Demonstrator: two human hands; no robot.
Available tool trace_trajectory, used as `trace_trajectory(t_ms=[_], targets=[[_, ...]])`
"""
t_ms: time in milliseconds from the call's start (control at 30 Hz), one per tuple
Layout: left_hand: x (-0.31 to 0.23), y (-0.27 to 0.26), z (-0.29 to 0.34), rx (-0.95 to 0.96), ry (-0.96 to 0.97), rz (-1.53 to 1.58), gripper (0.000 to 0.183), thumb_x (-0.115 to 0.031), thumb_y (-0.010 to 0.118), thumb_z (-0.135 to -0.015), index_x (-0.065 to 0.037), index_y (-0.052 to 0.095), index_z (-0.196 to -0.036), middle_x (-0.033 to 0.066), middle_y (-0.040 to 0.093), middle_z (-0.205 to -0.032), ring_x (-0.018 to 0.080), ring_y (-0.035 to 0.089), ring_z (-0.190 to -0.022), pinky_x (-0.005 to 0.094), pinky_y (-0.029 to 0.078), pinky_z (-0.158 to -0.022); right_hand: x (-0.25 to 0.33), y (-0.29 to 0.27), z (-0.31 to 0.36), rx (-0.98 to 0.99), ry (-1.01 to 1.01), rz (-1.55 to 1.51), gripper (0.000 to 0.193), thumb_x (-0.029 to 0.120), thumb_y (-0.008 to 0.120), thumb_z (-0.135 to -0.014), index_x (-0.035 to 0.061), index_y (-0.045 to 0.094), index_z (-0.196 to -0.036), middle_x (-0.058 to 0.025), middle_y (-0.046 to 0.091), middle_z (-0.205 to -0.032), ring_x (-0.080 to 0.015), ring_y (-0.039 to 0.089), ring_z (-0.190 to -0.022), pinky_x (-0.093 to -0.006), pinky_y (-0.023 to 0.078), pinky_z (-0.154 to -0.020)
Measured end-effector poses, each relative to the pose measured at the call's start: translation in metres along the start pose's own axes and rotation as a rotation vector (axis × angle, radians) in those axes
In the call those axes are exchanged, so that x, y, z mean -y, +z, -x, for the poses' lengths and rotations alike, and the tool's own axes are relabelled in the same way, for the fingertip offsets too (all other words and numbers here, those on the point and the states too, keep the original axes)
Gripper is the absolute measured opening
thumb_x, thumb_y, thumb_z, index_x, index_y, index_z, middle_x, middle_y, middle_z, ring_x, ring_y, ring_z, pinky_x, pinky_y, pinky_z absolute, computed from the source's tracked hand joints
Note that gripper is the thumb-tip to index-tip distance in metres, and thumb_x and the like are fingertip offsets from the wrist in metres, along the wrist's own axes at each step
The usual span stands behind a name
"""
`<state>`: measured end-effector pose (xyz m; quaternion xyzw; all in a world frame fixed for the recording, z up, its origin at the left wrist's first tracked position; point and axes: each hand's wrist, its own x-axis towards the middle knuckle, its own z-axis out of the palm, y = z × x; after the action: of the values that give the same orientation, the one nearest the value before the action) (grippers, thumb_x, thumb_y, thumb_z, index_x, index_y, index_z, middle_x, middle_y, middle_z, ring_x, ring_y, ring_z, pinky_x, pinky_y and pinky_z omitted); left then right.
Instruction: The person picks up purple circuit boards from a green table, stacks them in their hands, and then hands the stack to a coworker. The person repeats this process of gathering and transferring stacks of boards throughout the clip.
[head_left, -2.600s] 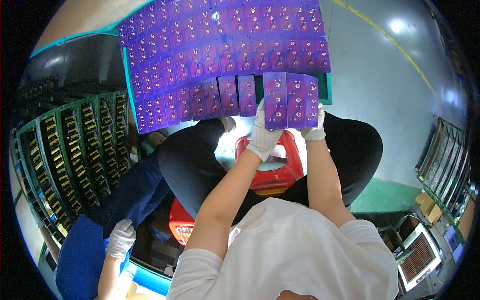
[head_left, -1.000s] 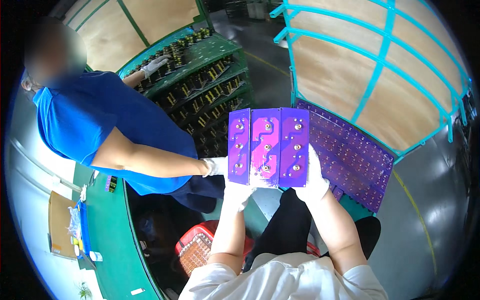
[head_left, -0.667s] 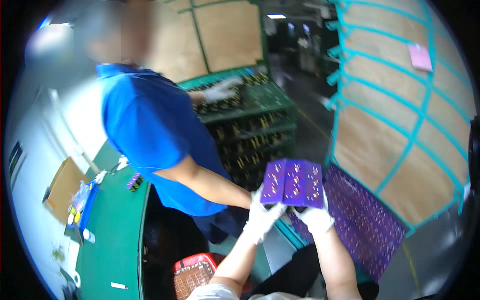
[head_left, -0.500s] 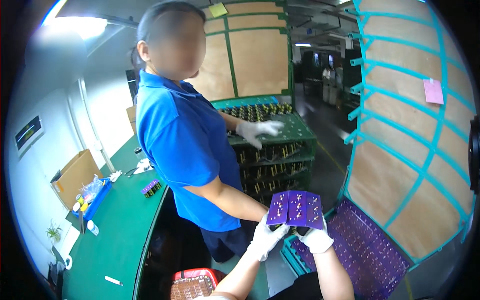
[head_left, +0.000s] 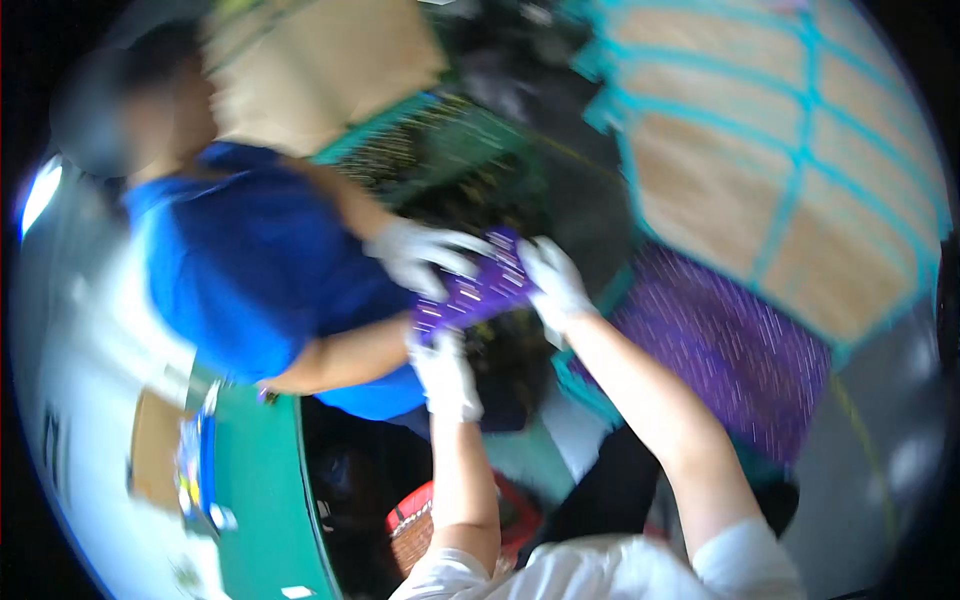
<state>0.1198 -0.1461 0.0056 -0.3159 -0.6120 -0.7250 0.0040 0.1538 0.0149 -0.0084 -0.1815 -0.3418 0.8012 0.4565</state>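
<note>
Between my white-gloved hands is a purple circuit board panel (head_left: 490, 288) dotted with small shiny parts, blurred by motion. My left hand (head_left: 445, 375) grips its near left end, and my right hand (head_left: 553, 283) is closed on the right end. A co-worker in a blue shirt (head_left: 270, 265) stands at the left, one gloved hand (head_left: 425, 258) laid over the panel's far left edge. That person's other hand is hidden near the panel's left end.
Right of me lies a tray of purple boards (head_left: 720, 340), below a teal-framed wooden panel (head_left: 700, 190). A dark green rack (head_left: 430, 140) with rows of parts stands behind. Left is a green table (head_left: 255, 480) with a cardboard box (head_left: 155, 450); a red stool (head_left: 415, 515) sits below.
The held panel has moved forward and left and is now tilted. The co-worker's gloved hand has come from the rack onto it. The whole view has swung to the right and downward.
</note>
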Motion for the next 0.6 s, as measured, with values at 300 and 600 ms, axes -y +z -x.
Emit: trace_trajectory(t_ms=[300,600], targets=[[-0.013,0.017,-0.016,0.132,0.176,-0.133,0.052,-0.033,0.043,-0.097,0.014,0.044,-0.120,0.0296,0.054,-0.114,0.0367,0.061,-0.100,0.0445,0.052,-0.084,-0.031,0.001,0.060,-0.211,-0.255,0.152,0.021,0.013,0.054,-0.088,0.0037,0.050,-0.107,-0.0110,0.057,-0.078,-0.0211,0.054,-0.070,-0.0344,0.046,-0.062],[0.095,0.108,0.153,0.568,-0.310,0.114,0.030,-0.024,0.054,-0.093,-0.001,0.051,-0.113,0.0105,0.059,-0.093,0.0180,0.057,-0.083,0.0320,0.048,-0.074,-0.106,-0.351,0.255,-0.892,-0.101,0.796,0.018,0.009,0.054,-0.089,0.0061,0.056,-0.107,-0.0020,0.055,-0.077,-0.0123,0.053,-0.065,-0.0282,0.048,-0.059]])
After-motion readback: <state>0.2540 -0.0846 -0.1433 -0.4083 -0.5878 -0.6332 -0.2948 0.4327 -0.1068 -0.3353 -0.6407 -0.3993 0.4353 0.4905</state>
